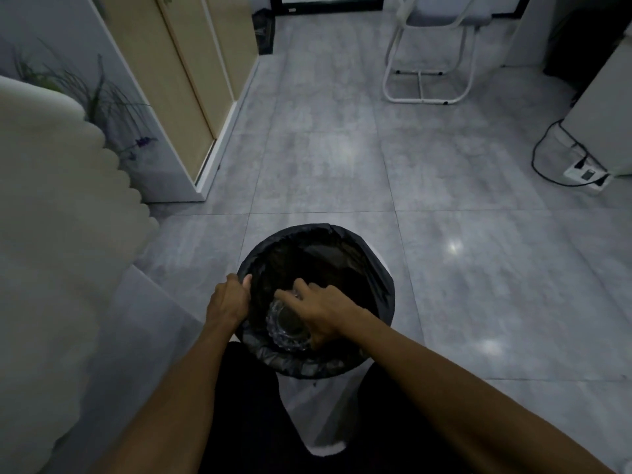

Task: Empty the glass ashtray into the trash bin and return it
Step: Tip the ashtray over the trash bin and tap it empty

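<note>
While both arms reach down over the bin, the scene reads so:

Bin [383,268]: round, lined with a black bag, standing on the grey tiled floor [478,268] just in front of the person's knees.

Ashtray [285,323]: clear cut glass, inside the bin's mouth, at its near side; tilted, though how far is hard to tell in the dim light.

Right hand [323,311]: clamped on the ashtray from its right edge, fingers spread over the rim, thumb side toward the near wall of the bin.

Left hand [229,299]: closed on the bin's left rim, thumb hooked over the bag's edge, apart from the ashtray.

Bin contents: dark; nothing can be made out.

Sofa [51,200]: pale, cushioned, along the left edge.

Cabinet [178,80]: light wood doors in a white frame, far left, with a plant [102,97] beside it.

Chair [434,56]: white tubular frame, well beyond the bin.

Power strip [586,175]: white, on the floor at right, black cables plugged in.
</note>
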`<state>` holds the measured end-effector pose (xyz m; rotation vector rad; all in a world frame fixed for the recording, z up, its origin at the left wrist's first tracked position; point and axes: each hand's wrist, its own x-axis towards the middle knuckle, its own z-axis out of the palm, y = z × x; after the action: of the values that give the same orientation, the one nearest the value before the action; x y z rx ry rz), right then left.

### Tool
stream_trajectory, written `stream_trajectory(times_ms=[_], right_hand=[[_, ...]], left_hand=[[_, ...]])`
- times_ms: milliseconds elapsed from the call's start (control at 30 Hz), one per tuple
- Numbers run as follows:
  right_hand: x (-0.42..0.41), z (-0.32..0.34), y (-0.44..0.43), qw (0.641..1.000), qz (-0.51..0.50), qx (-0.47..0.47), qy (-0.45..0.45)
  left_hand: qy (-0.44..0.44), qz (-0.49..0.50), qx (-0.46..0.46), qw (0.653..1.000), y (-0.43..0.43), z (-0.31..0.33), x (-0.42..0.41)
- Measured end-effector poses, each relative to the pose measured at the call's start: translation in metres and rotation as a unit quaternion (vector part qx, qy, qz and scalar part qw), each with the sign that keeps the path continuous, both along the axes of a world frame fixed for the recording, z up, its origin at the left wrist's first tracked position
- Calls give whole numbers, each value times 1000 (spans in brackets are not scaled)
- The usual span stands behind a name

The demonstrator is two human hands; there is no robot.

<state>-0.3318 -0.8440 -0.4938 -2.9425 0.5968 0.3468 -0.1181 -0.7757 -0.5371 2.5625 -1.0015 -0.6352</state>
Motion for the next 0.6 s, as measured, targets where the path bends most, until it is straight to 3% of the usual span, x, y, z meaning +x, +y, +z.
stream_trajectory(times_ms=[300, 400, 500, 600], right_hand=[[10, 1, -7, 993, -45, -40, -99], [15, 3, -6, 990, -72, -19, -119], [20, 8, -6, 985, -94, 29, -145], [25, 15, -9, 974, -120, 110, -160]], left_hand=[[-68, -30, 21, 997, 3, 13, 1], [-128, -91, -35, 987, -1, 19, 6], [-47, -172, -144, 973, -7, 24, 5], [54, -175, -182, 966, -9, 33, -1]])
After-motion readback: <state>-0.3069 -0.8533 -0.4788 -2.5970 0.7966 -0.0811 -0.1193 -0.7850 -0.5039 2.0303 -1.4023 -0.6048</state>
